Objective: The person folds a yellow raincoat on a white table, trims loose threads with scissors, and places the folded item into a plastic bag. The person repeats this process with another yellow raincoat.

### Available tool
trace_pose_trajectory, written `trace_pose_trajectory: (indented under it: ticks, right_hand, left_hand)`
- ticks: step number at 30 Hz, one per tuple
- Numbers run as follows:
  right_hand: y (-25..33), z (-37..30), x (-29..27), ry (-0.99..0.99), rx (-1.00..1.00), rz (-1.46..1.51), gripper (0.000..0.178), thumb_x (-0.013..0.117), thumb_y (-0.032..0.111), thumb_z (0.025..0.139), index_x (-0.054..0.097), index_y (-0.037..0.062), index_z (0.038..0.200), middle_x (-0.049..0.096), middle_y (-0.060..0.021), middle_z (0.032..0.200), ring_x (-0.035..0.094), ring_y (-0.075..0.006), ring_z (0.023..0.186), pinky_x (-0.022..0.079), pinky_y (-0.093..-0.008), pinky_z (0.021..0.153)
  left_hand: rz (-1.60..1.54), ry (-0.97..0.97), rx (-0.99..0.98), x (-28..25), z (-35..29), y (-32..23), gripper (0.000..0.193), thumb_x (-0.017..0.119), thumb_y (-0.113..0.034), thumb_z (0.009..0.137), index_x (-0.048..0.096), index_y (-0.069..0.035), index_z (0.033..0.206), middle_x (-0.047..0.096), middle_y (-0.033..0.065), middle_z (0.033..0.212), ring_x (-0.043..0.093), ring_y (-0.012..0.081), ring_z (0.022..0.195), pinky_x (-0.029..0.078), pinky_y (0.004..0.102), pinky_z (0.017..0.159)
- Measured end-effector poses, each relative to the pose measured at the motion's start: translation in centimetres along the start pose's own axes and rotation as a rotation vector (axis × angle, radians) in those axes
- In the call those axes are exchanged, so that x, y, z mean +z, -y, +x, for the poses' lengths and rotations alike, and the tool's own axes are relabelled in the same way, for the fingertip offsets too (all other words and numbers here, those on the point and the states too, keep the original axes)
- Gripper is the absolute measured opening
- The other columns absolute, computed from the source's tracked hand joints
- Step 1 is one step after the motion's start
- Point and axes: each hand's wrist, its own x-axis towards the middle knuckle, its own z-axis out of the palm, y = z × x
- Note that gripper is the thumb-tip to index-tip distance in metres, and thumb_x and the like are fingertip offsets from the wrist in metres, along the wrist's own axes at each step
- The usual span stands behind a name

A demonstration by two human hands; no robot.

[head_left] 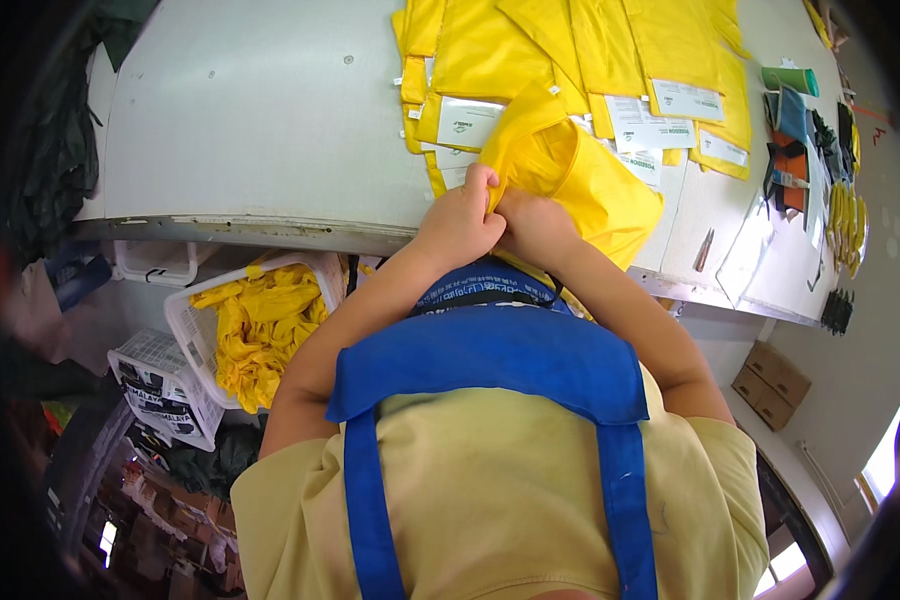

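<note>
Both my hands are at the near edge of the white table, close together on a yellow fabric pouch (pixel 610 205). Its mouth gapes toward the far side, and its body bulges out to the right. My left hand (pixel 460 222) pinches the pouch's rim between thumb and fingers. My right hand (pixel 538 230) is closed on the cloth just beside it, its fingertips partly hidden in the folds. Beyond them lie several flat yellow pouches (pixel 485 55) in overlapping piles, many with a white printed card (pixel 467 122) at the end.
The white table (pixel 260 110) stretches left and right. Below its edge at left stands a white basket (pixel 182 325) heaped with yellow cloth (pixel 260 335). A small pointed tool (pixel 705 250) lies at right, near a green roll (pixel 790 80). A cardboard box (pixel 770 385) sits lower right.
</note>
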Motion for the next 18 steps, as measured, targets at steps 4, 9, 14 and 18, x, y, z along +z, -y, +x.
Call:
trace_pose_trajectory:
  ticks: [4, 9, 14, 18]
  right_hand:
    - [-1.6, -1.1, -0.8, -0.313, -0.32, -0.143, 0.029, 0.064, 0.017, 0.078, 0.058, 0.0067, 0.105, 0.06, -0.0133, 0.104, 0.056, -0.0328, 0.101, 0.045, -0.0428, 0.087]
    - [-2.8, 0.6, -0.8, -0.448, -0.107, -0.258, 0.064, 0.069, 0.03, 0.075, 0.047, 0.0009, 0.127, 0.04, -0.0188, 0.138, 0.038, -0.0356, 0.126, 0.032, -0.0426, 0.105]
    - [-2.3, 0.4, 0.5, -0.264, -0.084, -0.392, 0.087, 0.063, 0.053, 0.072, 0.035, 0.0016, 0.137, 0.029, -0.0217, 0.145, 0.019, -0.039, 0.137, 0.014, -0.0519, 0.111]
    - [-4.3, 3.1, 2.0, -0.097, -0.004, -0.507, 0.087, 0.057, 0.054, 0.075, 0.029, 0.0033, 0.141, 0.022, -0.0241, 0.147, 0.007, -0.0447, 0.139, 0.002, -0.057, 0.11]
  left_hand:
    - [0.114, -0.181, -0.045, -0.5, 0.3, -1.2, 0.039, 0.06, -0.014, 0.076, 0.04, -0.003, 0.108, 0.055, 0.0154, 0.07, 0.058, 0.0355, 0.066, 0.045, 0.0441, 0.058]
    - [0.351, -0.39, 0.134, 0.5, 2.8, -0.5, 0.035, 0.06, -0.016, 0.079, 0.044, -0.003, 0.107, 0.06, 0.015, 0.07, 0.061, 0.0362, 0.067, 0.048, 0.0445, 0.058]
    - [0.294, -0.194, 0.105, 0.7, 4.6, -1.1, 0.028, 0.052, -0.014, 0.083, 0.044, -0.007, 0.108, 0.064, 0.0185, 0.074, 0.062, 0.0386, 0.066, 0.049, 0.0472, 0.058]
    - [0.385, -0.057, 0.027, 2.7, 4.9, -1.3, 0.023, 0.05, -0.014, 0.084, 0.044, -0.007, 0.105, 0.063, 0.0184, 0.068, 0.061, 0.0396, 0.06, 0.047, 0.0507, 0.055]
